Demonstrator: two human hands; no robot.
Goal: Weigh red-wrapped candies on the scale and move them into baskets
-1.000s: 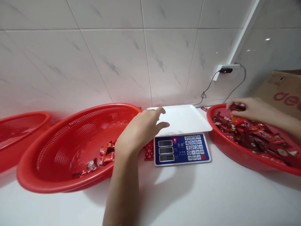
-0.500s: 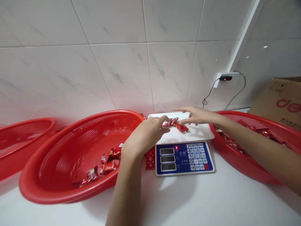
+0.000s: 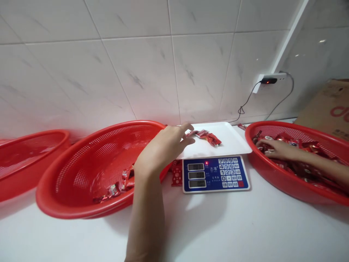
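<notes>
Several small red wrapped candies [image 3: 208,137] lie in a loose row on the white pan [image 3: 234,145] of a digital scale [image 3: 216,174]. At the pan's left edge is my left hand [image 3: 166,145], its thumb and fingers apart, with the fingertips by the left end of the row. My right hand [image 3: 276,149] reaches into the right red basket [image 3: 289,193], among many wrapped candies [image 3: 313,147]. Its thumb and fingers look spread over the packets there, with the fingertips partly hidden. The left red basket [image 3: 79,156] holds a smaller heap of wrapped candies [image 3: 120,187], partly behind my left forearm.
Another red basket [image 3: 32,160] stands at the far left. A red dotted packet [image 3: 176,176] lies beside the scale. Behind are a tiled wall [image 3: 141,72], a socket with a plugged-in adapter [image 3: 268,80] and cable, and a cardboard box [image 3: 327,109] at the right.
My right hand has gone from above the pan to the right basket, uncovering the candies on the scale. My left hand stays by the pan. The view has shifted slightly.
</notes>
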